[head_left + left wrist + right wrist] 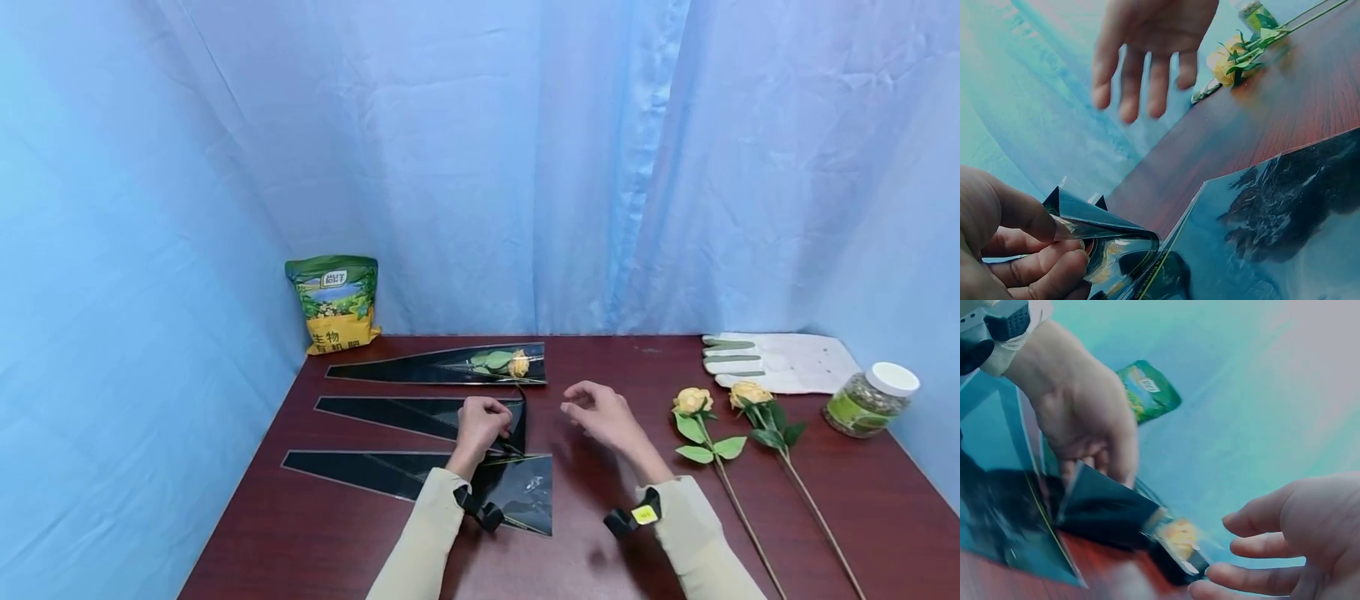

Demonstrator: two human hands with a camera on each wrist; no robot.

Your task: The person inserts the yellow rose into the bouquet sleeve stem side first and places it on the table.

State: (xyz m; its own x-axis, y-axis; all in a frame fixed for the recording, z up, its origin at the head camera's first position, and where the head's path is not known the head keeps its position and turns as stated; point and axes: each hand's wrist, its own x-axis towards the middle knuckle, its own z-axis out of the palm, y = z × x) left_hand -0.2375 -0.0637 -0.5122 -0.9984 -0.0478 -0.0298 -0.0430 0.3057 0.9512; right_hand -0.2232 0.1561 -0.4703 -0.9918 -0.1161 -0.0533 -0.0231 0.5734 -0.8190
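Between thumb and fingers my left hand (483, 425) (1022, 250) pinches the edge of the middle black-and-clear sleeve (390, 410), whose wide end is lifted and curled. My right hand (606, 415) (1297, 544) hovers to the right of it, fingers apart, holding nothing. A sleeve with a yellow rose (518, 364) inside lies behind. Nearer the front edge lies a third flat sleeve (525, 496), partly under my left wrist. In the right wrist view the lifted sleeve (1107, 506) stands beside my left hand.
Two yellow roses with long stems (738, 504) (821, 517) lie at the right. Behind them are a white glove (802, 362) and a jar with a white lid (870, 400). A green and yellow bag (335, 304) stands at the back left, before blue curtains.
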